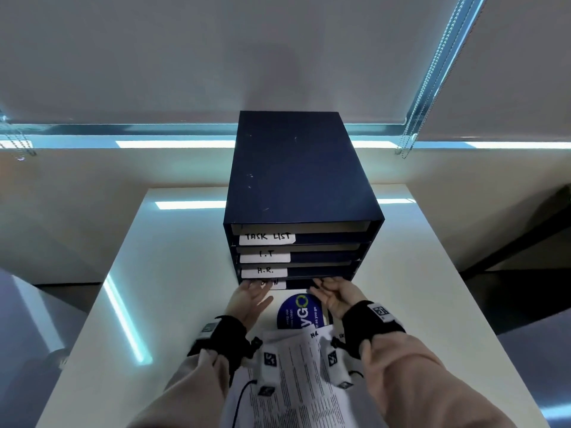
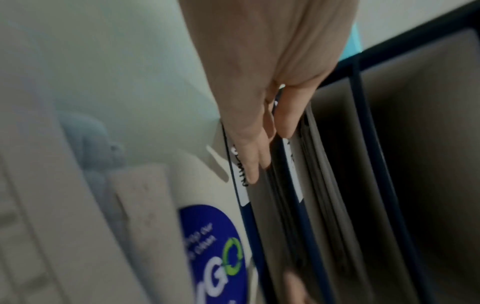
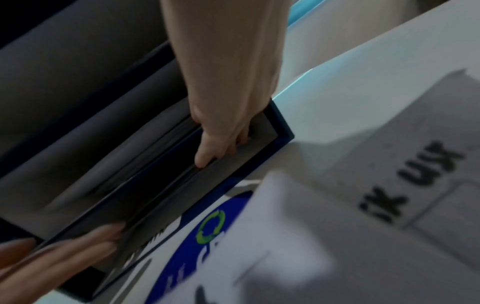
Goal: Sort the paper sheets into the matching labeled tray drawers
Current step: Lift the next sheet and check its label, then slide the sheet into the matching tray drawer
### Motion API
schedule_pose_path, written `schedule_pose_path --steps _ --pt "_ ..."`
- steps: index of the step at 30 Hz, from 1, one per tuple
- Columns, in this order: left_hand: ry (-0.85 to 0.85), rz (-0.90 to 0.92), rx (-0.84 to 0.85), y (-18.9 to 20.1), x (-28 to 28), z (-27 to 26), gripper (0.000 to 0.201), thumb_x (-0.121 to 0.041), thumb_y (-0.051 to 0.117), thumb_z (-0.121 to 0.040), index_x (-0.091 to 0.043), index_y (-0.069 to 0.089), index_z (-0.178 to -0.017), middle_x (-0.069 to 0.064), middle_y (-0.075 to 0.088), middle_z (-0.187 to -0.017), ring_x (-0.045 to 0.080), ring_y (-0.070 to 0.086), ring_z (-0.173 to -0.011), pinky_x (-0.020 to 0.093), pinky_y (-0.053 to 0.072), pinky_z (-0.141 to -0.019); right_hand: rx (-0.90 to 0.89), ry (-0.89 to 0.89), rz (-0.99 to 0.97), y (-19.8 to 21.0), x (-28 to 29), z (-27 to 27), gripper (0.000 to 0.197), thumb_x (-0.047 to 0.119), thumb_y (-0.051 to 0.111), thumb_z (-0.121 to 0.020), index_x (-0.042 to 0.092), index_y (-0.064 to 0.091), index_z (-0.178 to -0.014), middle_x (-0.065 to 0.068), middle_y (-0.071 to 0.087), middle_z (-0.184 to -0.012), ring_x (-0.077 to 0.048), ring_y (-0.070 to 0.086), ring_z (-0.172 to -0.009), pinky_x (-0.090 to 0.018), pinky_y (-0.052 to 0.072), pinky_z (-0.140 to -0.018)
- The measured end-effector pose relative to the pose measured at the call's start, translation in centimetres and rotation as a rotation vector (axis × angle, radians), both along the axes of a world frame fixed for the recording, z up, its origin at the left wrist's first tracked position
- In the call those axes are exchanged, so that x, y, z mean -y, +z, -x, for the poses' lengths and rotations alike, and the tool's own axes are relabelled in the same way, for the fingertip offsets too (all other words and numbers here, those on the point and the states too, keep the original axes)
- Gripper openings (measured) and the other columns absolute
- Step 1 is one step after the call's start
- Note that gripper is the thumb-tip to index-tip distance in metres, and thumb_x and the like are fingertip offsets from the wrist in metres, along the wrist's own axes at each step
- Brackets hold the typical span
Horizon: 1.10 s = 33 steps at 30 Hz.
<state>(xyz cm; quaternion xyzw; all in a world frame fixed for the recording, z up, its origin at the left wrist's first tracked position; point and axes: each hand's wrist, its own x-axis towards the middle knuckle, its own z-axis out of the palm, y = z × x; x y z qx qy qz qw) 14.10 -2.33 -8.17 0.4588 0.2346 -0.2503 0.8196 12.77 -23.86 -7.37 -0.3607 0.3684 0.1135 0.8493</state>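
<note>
Sheets (image 1: 296,375) sit closest to the camera, a loose fanned pile of printed pages between the two forearms at the near table (image 1: 173,273) edge, partly covering a round blue sticker (image 1: 298,310). Nothing is holding them right now.

Left hand (image 1: 248,299) is up at the bottom drawer (image 1: 304,284) of the navy tray unit (image 1: 296,168), fingers (image 2: 253,162) straight and close together, tips resting on the drawer's front edge and its label. It's not pinching anything as far as I can see. Right hand (image 1: 335,291) is at the same drawer further right, fingers (image 3: 207,156) hooked over the front lip and curled into the slot, where there are already some paper edges. I'd guess they're either sliding that drawer or squaring up what's in it, can't really tell which.

Labels going up read H.R. (image 1: 265,271), I.T (image 1: 266,254) and TASK LIST (image 1: 267,237); the bottom one is half hidden by the left hand.

On handling: plain office paper, so light, floppy and a bit slippery sheet on sheet. One page will sag if you grab a corner, so I'd take it by a long edge, thumb on top and fingers under, or use both hands on opposite edges. The slots look shallow, so keeping the sheet flat matters or the front edge will catch and crumple. The pile is fanned, so peeling off the top one should be easy, just watch you don't drag two along
</note>
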Motion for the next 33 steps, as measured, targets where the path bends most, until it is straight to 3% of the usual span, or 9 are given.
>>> schedule_pose_path --steps 3,7,12,15,18,22,25,29,33 --pt "-0.168 -0.043 0.169 1.4 0.5 2.0 0.018 0.006 0.045 -0.092 -0.001 0.055 -0.105 0.016 0.065 -0.096 0.027 0.068 -0.076 0.033 0.056 -0.066 0.033 0.106 0.029 0.4 0.1 1.8 0.023 -0.009 0.038 -0.095 -0.001 0.053 -0.110 -0.020 0.065 -0.106 -0.029 0.066 -0.095 -0.035 0.060 -0.069" --pt "-0.398 -0.942 0.489 1.5 -0.7 6.9 0.003 -0.015 0.061 -0.086 -0.016 0.058 -0.086 -0.003 0.063 -0.080 0.015 0.056 -0.071 0.012 0.041 -0.053 0.025 0.257 0.211 0.7 1.7 6.0 0.018 0.005 0.048 -0.096 0.004 0.062 -0.106 -0.017 0.069 -0.095 -0.026 0.068 -0.079 -0.034 0.060 -0.068" --pt "-0.940 -1.508 0.577 -0.2 -3.6 10.8 0.057 -0.053 0.067 -0.073 -0.028 0.042 -0.118 -0.007 0.045 -0.114 0.013 0.046 -0.105 0.025 0.041 -0.085 -0.100 0.245 0.538 -2.5 3.5 13.3 0.021 -0.008 0.051 -0.089 -0.003 0.061 -0.106 -0.015 0.056 -0.068 -0.018 0.045 -0.048 -0.019 0.034 -0.045" --pt "-0.919 -1.604 0.658 -0.3 -4.3 12.4 0.052 -0.048 0.069 -0.071 -0.027 0.046 -0.113 -0.006 0.047 -0.111 0.016 0.045 -0.104 0.026 0.036 -0.076 -0.129 0.241 0.566 -3.1 3.2 17.0 0.025 -0.013 0.052 -0.085 -0.003 0.060 -0.107 -0.012 0.051 -0.064 -0.015 0.038 -0.040 -0.018 0.030 -0.044" --pt "-0.753 -1.568 0.780 0.0 -4.1 13.5 0.032 -0.021 0.071 -0.070 -0.028 0.049 -0.092 -0.006 0.054 -0.087 0.018 0.051 -0.083 0.026 0.031 -0.065 -0.116 0.221 0.572 -2.5 2.9 19.0 0.031 -0.014 0.055 -0.083 -0.003 0.058 -0.112 -0.012 0.050 -0.067 -0.014 0.041 -0.040 -0.018 0.033 -0.044" --pt "-0.550 -1.071 0.798 4.1 -3.1 14.6 0.008 -0.028 0.062 -0.080 -0.022 0.057 -0.077 -0.007 0.054 -0.077 0.006 0.053 -0.074 0.017 0.037 -0.066 -0.057 0.204 0.540 -0.9 2.9 19.8 0.051 -0.015 0.068 -0.074 0.002 0.054 -0.120 -0.012 0.046 -0.088 -0.019 0.045 -0.058 -0.022 0.040 -0.049" --pt "-0.453 -0.650 0.721 8.3 -2.5 15.2 0.013 -0.016 0.060 -0.091 -0.005 0.055 -0.091 -0.002 0.063 -0.076 0.000 0.059 -0.065 0.012 0.044 -0.063 0.042 0.259 0.422 0.9 3.0 20.5 0.063 -0.005 0.077 -0.058 0.000 0.055 -0.117 -0.018 0.059 -0.103 -0.022 0.061 -0.066 -0.021 0.047 -0.047" --pt "-0.259 -0.418 0.524 11.2 -2.5 13.8 0.026 -0.024 0.052 -0.094 -0.006 0.057 -0.112 0.010 0.072 -0.101 0.027 0.068 -0.096 0.043 0.052 -0.091 0.165 0.515 0.343 2.0 3.1 21.5 0.076 0.024 0.092 -0.048 0.002 0.064 -0.116 -0.016 0.071 -0.110 -0.031 0.068 -0.103 -0.043 0.053 -0.093" --pt "-0.076 -0.230 0.349 12.5 -2.4 12.0 0.041 -0.015 0.037 -0.102 0.000 0.033 -0.139 0.008 0.066 -0.092 0.028 0.061 -0.093 0.046 0.038 -0.105 0.213 0.517 0.267 2.5 3.5 22.7 0.050 0.003 0.077 -0.066 -0.005 0.063 -0.113 -0.021 0.070 -0.109 -0.033 0.070 -0.097 -0.037 0.056 -0.081"
